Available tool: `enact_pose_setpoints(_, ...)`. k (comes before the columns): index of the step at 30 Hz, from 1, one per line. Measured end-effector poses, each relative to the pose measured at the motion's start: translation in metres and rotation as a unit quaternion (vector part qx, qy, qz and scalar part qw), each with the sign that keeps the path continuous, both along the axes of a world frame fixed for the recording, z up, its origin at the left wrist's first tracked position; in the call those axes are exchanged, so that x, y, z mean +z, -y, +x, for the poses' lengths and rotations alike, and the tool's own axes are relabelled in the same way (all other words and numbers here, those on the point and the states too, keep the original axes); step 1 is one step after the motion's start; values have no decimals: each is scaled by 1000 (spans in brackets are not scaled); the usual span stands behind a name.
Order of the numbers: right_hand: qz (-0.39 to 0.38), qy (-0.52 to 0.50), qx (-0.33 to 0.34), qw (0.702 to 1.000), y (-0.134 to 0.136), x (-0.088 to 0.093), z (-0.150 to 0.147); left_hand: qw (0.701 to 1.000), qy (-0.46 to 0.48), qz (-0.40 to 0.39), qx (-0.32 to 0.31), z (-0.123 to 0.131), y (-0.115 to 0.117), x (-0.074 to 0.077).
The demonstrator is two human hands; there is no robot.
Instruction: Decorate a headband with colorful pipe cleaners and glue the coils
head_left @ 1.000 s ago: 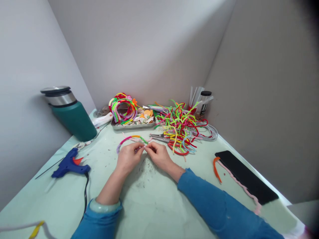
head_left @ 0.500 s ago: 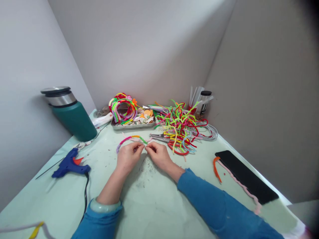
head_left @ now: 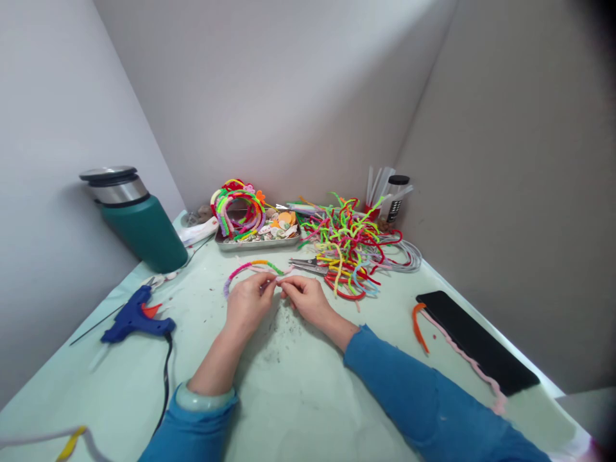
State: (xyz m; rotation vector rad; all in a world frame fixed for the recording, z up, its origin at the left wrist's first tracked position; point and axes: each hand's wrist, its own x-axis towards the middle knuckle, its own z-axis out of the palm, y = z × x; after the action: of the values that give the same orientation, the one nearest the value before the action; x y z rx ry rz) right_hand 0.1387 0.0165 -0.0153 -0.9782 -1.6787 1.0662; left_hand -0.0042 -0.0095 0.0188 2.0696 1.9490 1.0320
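My left hand [head_left: 249, 303] and my right hand [head_left: 305, 298] meet at the middle of the pale green table [head_left: 298, 398]. Both are closed in a pinch on one end of a headband [head_left: 250, 267] wrapped in pink, orange, green and purple pipe cleaner. The band arcs away from my fingers toward the far left and rests on the table. A pink pipe cleaner end [head_left: 285, 273] sticks out between my fingertips.
A blue glue gun [head_left: 136, 318] with a black cord lies at the left. A green flask [head_left: 137, 218] stands behind it. A metal tray [head_left: 255, 242] holds finished headbands. Scissors [head_left: 308, 264] and a pile of pipe cleaners [head_left: 349, 247] lie beyond my hands. A black phone [head_left: 476, 340] lies at the right.
Both hands have shifted slightly forward and closer together on the headband end. Nothing else has moved.
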Motion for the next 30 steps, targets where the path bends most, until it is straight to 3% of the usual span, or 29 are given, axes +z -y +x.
enact_pose_setpoints(4,15,17,-13,1000,0,0,0,1000,3,-11,-7,0,0,0)
enact_pose_setpoints(13,146,103,-53,983,4,6,4,1000,-24,-8,-10,2,3,2)
enact_pose_setpoints(22,138,121,-63,981,4,5,4,999,-32,-14,3,0,2,1)
enact_pose_setpoints(30,117,83,-27,989,4,7,3,999,-14,-24,-22,-1,2,1)
